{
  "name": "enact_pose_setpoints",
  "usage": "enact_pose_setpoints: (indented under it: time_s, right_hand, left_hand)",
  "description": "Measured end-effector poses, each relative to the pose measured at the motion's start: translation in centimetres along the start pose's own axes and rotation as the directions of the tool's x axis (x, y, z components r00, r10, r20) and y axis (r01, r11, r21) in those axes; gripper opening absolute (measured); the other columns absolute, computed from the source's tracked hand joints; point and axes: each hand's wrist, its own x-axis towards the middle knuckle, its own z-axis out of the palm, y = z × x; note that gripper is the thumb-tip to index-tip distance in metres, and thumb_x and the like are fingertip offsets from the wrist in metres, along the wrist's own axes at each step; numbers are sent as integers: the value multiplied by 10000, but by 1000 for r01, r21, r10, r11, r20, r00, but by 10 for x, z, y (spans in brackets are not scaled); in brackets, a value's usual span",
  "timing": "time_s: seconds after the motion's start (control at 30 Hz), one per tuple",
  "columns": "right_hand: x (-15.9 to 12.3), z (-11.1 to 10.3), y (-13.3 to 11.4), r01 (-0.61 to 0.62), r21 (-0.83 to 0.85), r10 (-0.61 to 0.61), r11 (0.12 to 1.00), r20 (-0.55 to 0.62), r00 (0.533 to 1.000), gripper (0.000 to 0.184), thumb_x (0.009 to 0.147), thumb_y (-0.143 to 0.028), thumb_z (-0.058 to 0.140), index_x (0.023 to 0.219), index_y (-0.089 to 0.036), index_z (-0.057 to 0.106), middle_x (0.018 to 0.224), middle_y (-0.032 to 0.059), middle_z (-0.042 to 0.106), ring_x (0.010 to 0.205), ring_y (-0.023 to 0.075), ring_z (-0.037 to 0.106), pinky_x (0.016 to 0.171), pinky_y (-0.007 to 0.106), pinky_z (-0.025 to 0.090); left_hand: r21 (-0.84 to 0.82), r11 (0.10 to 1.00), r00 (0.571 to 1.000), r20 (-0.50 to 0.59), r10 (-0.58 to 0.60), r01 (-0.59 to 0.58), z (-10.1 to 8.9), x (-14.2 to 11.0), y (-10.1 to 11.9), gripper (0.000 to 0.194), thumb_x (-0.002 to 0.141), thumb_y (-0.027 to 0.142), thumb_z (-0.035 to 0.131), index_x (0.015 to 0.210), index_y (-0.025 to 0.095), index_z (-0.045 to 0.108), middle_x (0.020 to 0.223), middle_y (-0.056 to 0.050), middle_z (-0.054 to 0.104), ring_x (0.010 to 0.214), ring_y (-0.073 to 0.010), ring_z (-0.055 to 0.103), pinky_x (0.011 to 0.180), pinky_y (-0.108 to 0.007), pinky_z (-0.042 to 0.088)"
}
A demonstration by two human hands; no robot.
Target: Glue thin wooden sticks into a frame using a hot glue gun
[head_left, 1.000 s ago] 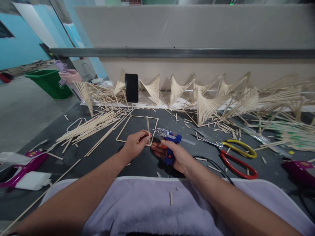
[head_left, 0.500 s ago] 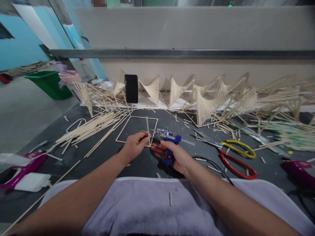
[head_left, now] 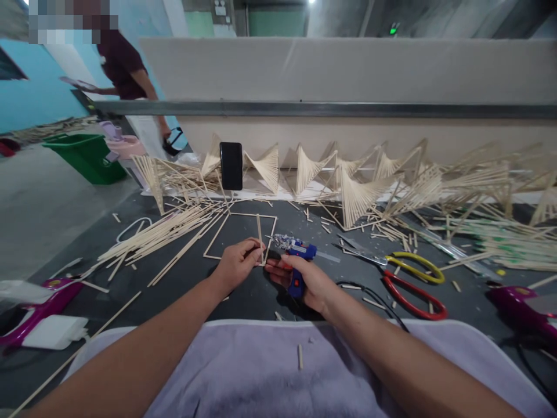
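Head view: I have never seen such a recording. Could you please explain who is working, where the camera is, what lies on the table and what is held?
No machine works here; these are a person's own bare hands. The camera is worn on the head, looking forward and down. The left hand holds a thin wooden stick roughly upright at the near right corner of a flat stick frame. The right hand holds a blue glue gun, its tip near that stick. On the dark table lie loose sticks and scissors. Farther back stand a phone and twisted stick models.
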Motion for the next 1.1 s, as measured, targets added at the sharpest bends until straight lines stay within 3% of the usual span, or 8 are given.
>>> enact_pose_setpoints:
  time_s: [1.1]
  right_hand:
    - [2, -3, 1, -7, 4, 7, 1000, 9, 1000, 124, 721, -233, 606, 803, -140, 607, 876, 77, 686, 844, 183, 642, 830, 343, 473]
  left_hand:
    - [61, 997, 999, 0, 49, -49, 0, 0, -5, 218, 823, 286, 418, 839, 155, 592, 881, -46, 616, 732, -118, 586, 664, -227, 506]
